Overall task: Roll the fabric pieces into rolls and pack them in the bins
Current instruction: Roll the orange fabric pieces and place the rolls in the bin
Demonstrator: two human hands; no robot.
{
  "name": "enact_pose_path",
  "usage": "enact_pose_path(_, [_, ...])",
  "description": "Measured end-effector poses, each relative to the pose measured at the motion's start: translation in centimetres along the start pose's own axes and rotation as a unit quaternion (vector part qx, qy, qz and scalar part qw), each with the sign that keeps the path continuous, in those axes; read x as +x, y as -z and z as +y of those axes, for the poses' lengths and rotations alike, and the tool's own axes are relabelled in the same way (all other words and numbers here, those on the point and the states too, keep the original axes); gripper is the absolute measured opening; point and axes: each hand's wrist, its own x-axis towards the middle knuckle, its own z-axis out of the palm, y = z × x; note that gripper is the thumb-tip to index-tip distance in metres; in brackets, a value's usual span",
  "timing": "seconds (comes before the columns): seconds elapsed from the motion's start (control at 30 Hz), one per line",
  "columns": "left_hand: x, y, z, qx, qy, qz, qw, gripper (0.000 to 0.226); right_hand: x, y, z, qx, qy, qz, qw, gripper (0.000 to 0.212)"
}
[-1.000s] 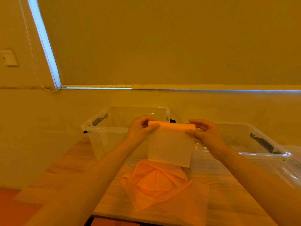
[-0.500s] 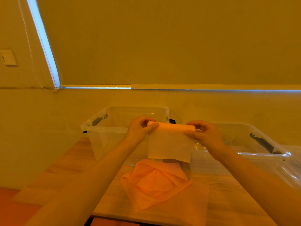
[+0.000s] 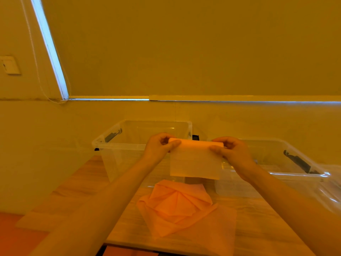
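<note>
A pale fabric piece point(image 3: 195, 163) hangs in the air above the table, its top edge wound into a roll. My left hand point(image 3: 159, 147) pinches the roll's left end and my right hand point(image 3: 230, 151) pinches its right end. The loose flap hangs down below the roll. Behind my hands stand two clear plastic bins: the left bin point(image 3: 121, 145) and the right bin point(image 3: 276, 174), both with black latches. On the table below lies a crumpled orange fabric piece point(image 3: 177, 206).
The wooden table point(image 3: 77, 189) ends near the bottom of the view. A crinkled clear plastic sheet point(image 3: 330, 189) lies at the right edge. A wall with a window blind rises just behind the bins.
The hanging flap of the pale fabric has grown shorter as more of it is wound onto the roll. Both hands stay at nearly the same spot.
</note>
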Motion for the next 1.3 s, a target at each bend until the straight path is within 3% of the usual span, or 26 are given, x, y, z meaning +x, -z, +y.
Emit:
enact_pose_path(0.23, [0.05, 0.05, 0.22, 0.007, -0.009, -0.022, 1.0, 0.031, -0.14, -0.05, 0.01, -0.012, 0.002, 0.014, 1.0, 0.011])
enact_pose_path(0.4, [-0.23, 0.15, 0.33, 0.031, -0.014, -0.022, 0.999, 0.018, -0.01, 0.09, 0.13, 0.001, -0.006, -0.012, 1.0, 0.034])
enact_pose_path(0.67, [-0.19, 0.22, 0.15, 0.035, 0.0, -0.026, 0.999, 0.029, -0.24, -0.17, 0.05, -0.022, -0.001, 0.011, 1.0, 0.015])
enact_pose_path(0.83, [-0.2, 0.3, 0.17, 0.032, 0.008, -0.016, 0.999, 0.022, -0.54, -0.13, -0.14, -0.036, 0.012, -0.007, 0.999, 0.036])
enact_pose_path(1.13, [-0.5, 0.25, 0.26, 0.026, 0.006, -0.039, 0.999, 0.034, -0.67, -0.23, -0.01, -0.04, 0.005, 0.008, 0.999, 0.012])
enact_pose_path(1.3, [-0.47, 0.07, 0.26, 0.026, 0.002, -0.026, 0.999, 0.028, -0.71, -0.29, -0.01, -0.048, 0.011, -0.006, 0.999, 0.033])
